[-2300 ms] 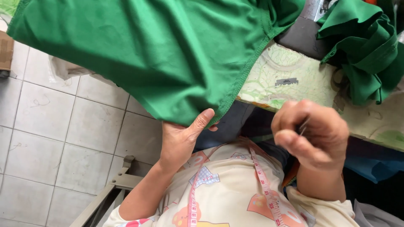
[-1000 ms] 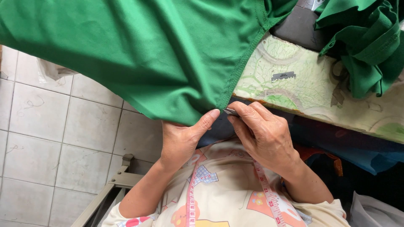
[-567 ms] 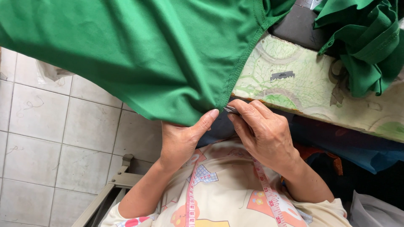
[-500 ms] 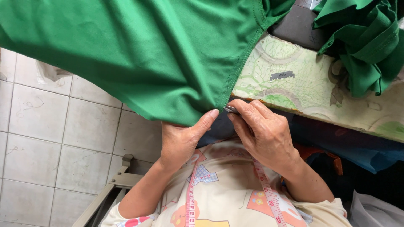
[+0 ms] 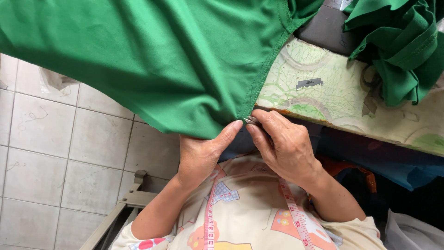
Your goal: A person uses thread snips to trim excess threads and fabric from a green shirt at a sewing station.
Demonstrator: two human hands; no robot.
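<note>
A large green garment (image 5: 152,55) hangs from the table edge over my lap. My left hand (image 5: 203,150) pinches its lower corner from underneath, thumb up against the seam. My right hand (image 5: 282,143) meets it at that same corner and grips a small metal tool (image 5: 251,120), its tip at the stitched edge. Which kind of tool it is I cannot tell. A pink measuring tape (image 5: 296,215) lies around my neck over a pale printed shirt.
A table with a green patterned cover (image 5: 323,102) runs along the right. A pile of green cloth (image 5: 402,46) sits on it, and a small flat grey blade (image 5: 309,83). White floor tiles (image 5: 60,157) lie at left, a metal chair frame (image 5: 125,203) below.
My right hand, earlier lifted away with the tool, has come down to the garment's corner beside my left thumb. In the last second both hands stay nearly still.
</note>
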